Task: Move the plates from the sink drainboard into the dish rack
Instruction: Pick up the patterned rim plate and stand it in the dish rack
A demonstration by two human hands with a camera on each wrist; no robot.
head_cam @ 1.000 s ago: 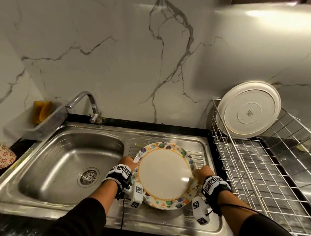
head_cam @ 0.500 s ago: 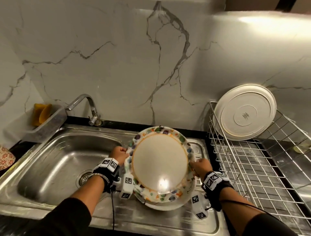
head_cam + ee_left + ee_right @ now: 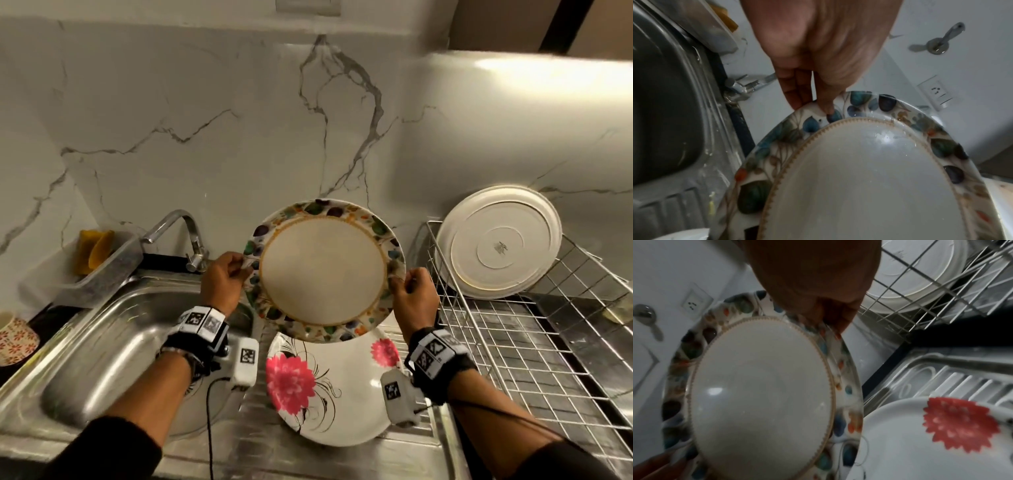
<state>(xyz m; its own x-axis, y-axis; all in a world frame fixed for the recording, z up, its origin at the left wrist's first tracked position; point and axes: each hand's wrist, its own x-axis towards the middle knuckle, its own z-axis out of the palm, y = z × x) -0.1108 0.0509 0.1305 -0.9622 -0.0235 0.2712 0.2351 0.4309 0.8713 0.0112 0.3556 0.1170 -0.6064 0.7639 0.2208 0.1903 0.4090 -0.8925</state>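
Note:
Both my hands hold a plate with a leaf-patterned rim (image 3: 322,270) (image 3: 869,170) (image 3: 760,386) tilted up in the air above the drainboard (image 3: 342,455). My left hand (image 3: 226,274) (image 3: 818,104) pinches its left rim; my right hand (image 3: 409,291) (image 3: 830,321) grips its right rim. Below it a white plate with pink flowers (image 3: 329,387) (image 3: 931,443) lies flat on the drainboard. To the right stands the wire dish rack (image 3: 520,335) (image 3: 931,293), with a plain white plate (image 3: 496,243) leaning at its back.
The steel sink basin (image 3: 113,342) and tap (image 3: 181,233) are at the left. A clear box with yellow sponges (image 3: 92,260) sits behind the sink, and a flowered cup (image 3: 13,339) at the far left. The marble wall (image 3: 239,120) rises close behind.
The leaf-rimmed plate has risen from the stack on the drainboard and tilted upright in both hands, uncovering the pink-flowered plate beneath.

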